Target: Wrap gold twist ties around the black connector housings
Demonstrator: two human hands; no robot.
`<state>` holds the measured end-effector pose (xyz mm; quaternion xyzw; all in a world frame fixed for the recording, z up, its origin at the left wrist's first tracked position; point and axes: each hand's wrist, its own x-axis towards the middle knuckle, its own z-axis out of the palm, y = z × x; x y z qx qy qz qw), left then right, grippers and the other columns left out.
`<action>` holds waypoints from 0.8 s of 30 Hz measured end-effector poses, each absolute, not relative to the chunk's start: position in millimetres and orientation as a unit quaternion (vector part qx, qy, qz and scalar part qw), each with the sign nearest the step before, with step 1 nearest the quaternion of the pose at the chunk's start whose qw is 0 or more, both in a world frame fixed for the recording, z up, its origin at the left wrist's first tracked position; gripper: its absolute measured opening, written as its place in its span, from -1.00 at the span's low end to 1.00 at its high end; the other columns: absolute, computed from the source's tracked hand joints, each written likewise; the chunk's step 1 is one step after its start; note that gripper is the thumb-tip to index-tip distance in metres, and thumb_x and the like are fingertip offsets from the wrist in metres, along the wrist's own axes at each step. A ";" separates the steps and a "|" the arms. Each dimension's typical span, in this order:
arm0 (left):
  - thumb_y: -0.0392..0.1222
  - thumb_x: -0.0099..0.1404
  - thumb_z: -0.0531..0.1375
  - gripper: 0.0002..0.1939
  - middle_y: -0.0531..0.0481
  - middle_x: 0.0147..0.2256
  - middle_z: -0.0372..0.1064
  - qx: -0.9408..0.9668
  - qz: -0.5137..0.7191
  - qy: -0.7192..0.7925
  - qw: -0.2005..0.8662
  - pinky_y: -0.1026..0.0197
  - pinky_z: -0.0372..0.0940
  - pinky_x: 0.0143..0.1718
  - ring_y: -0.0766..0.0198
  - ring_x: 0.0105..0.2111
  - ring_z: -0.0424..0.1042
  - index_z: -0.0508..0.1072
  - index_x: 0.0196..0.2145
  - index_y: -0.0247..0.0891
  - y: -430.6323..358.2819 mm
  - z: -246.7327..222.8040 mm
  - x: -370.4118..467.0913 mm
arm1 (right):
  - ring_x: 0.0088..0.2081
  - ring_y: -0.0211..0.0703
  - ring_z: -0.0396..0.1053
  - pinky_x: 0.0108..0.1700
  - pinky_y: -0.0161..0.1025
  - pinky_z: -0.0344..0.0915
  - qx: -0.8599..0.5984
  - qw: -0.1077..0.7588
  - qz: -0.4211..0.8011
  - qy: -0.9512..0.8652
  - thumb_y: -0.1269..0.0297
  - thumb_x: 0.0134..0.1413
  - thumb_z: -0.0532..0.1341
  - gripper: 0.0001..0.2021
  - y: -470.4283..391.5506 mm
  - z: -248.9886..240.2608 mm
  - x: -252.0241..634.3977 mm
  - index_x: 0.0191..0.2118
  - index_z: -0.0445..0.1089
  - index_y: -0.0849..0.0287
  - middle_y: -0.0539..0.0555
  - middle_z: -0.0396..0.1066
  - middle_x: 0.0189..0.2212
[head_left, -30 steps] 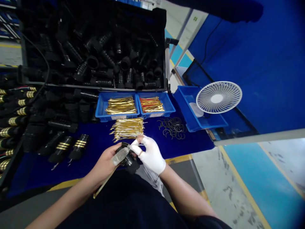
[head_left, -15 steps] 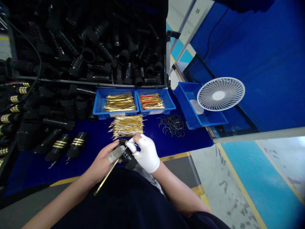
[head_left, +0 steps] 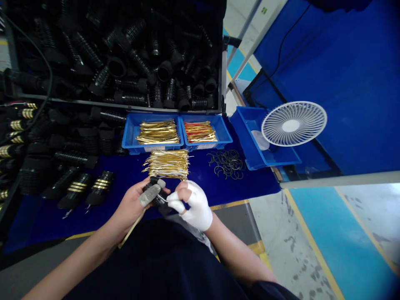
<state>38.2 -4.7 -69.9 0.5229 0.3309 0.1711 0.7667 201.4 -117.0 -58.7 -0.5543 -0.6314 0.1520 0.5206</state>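
My left hand [head_left: 133, 205], with grey tape round its thumb, is closed around a black ribbed cylindrical part [head_left: 153, 182]. A thin gold strip [head_left: 132, 230] runs out below that hand towards my lap. My right hand [head_left: 197, 210] wears a white glove with some fingertips bare. Its thumb and finger pinch a thin white wire [head_left: 164, 200] at the right side of the black part. Just beyond both hands lies a pile of gold strips [head_left: 167, 163] with white ends. Where the gold strip meets the black part is hidden by my left fingers.
Two blue bins hold gold strips [head_left: 158, 133] and red-and-gold strips [head_left: 200, 132]. Black C-shaped rings [head_left: 227, 163] lie to their right. A white fan [head_left: 293, 124] stands by another blue bin [head_left: 281, 157]. Black parts fill a large crate [head_left: 93, 101]; gold-banded ones [head_left: 102, 183] lie left.
My right hand has shifted slightly right and down, with the white wire in its pinch. The black part has turned in my left hand, and the gold strip's free end has swung left and up.
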 end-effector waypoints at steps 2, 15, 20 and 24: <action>-0.09 0.20 0.37 -0.81 -0.16 -0.13 0.47 0.635 0.180 0.316 0.682 0.17 0.29 -0.11 0.05 -0.14 0.43 0.65 -0.28 -0.24 0.4 -69.0 35.3 | -0.44 -0.17 0.33 -0.34 -0.19 0.24 -0.577 0.607 0.187 -0.514 0.11 0.32 0.16 -0.69 -117.2 -58.1 198.2 -0.44 0.38 0.12 0.02 0.36 -0.51; -0.14 0.25 0.27 -0.81 -0.02 -0.42 0.33 0.747 0.188 0.340 0.540 0.21 0.15 -0.30 0.13 -0.36 0.29 0.49 -0.50 -0.20 4.8 -77.1 32.3 | -0.76 -0.29 -0.14 -0.64 -0.24 0.04 -0.426 0.806 0.342 -0.228 -0.35 0.20 -0.01 -0.37 -84.4 -61.7 163.6 -0.67 0.08 0.04 -0.15 -0.17 -0.80; -0.14 0.26 0.22 -0.81 -0.05 -0.41 0.39 0.712 0.220 0.336 0.575 0.13 0.21 -0.11 0.06 -0.29 0.30 0.51 -0.50 -0.18 5.7 -87.8 27.3 | -0.69 -0.20 0.10 -0.53 -0.16 0.21 -0.385 0.748 0.383 -0.382 -0.24 0.19 0.16 -0.45 -68.0 -56.3 158.8 -0.65 0.32 0.05 -0.08 0.04 -0.79; -0.16 0.14 0.34 -0.94 -0.09 -0.31 0.48 0.626 0.257 0.389 0.626 0.10 0.19 0.09 -0.06 -0.07 0.36 0.58 -0.43 -0.16 3.6 -91.8 22.9 | -0.68 -0.23 0.13 -0.53 -0.22 0.24 -0.406 0.704 0.388 -0.434 -0.21 0.29 0.07 -0.44 -61.0 -43.4 166.7 -0.58 0.35 0.08 -0.08 0.12 -0.75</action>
